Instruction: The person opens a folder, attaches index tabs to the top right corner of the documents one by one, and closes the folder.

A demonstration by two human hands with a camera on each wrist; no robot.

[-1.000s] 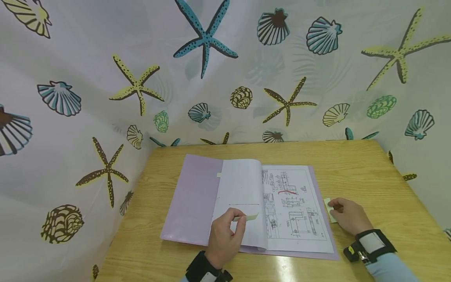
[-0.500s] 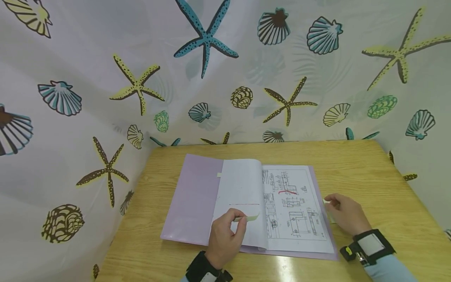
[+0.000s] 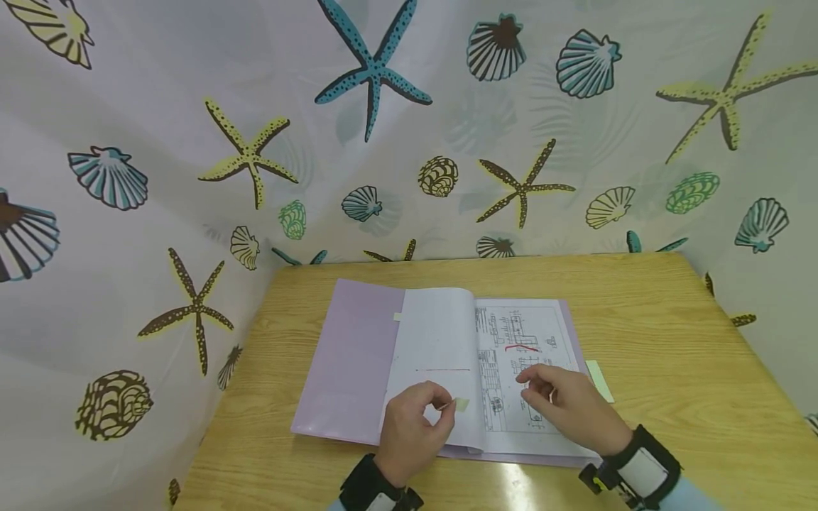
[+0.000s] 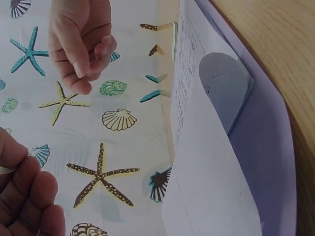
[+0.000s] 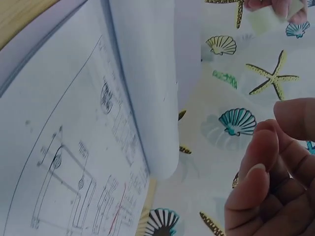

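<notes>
My left hand (image 3: 417, 431) pinches a pale yellow-green sticky note (image 3: 461, 404) between thumb and forefinger, above the blank left page (image 3: 434, 333) of an open lilac folder (image 3: 351, 355). In the right wrist view, that sticky note (image 5: 263, 20) sticks out from the fingertips at the top. Over the drawing page (image 3: 556, 333) hovers my right hand (image 3: 578, 410), fingers loosely bent and nothing visible between them. Its fingertips point toward the left hand. Another pale sticky note (image 3: 600, 381) juts out past the folder's right edge.
The folder lies on a wooden table (image 3: 664, 312), which borders a shell-and-starfish curtain (image 3: 409, 213) at the back and sides. A small pale tab (image 3: 397, 317) marks the left page's outer edge. A red line (image 3: 521, 348) crosses the drawing.
My right hand has left the sticky note at the folder's right edge and moved left over the drawing page. The note in my left hand has turned, its free end now lower.
</notes>
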